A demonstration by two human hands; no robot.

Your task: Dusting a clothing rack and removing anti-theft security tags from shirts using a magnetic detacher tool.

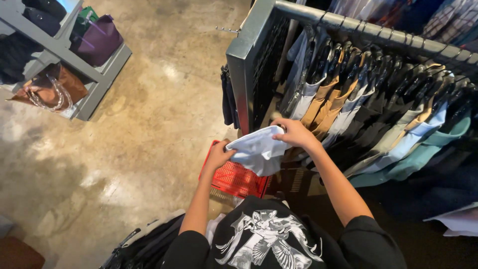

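Note:
I hold a pale blue folded garment [260,152] between both hands, just above a red plastic basket [234,179] on the floor. My left hand [218,155] grips its lower left edge. My right hand [295,133] pinches its upper right edge, close to the hanging clothes. My black printed T-shirt fills the bottom of the view.
A metal clothes rail [368,30] with many shirts on black hangers [378,99] runs along the right. A grey shelf unit [74,60] with purple and brown bags stands at the upper left. Polished concrete floor [124,149] lies between. Dark garments [144,244] hang at the bottom left.

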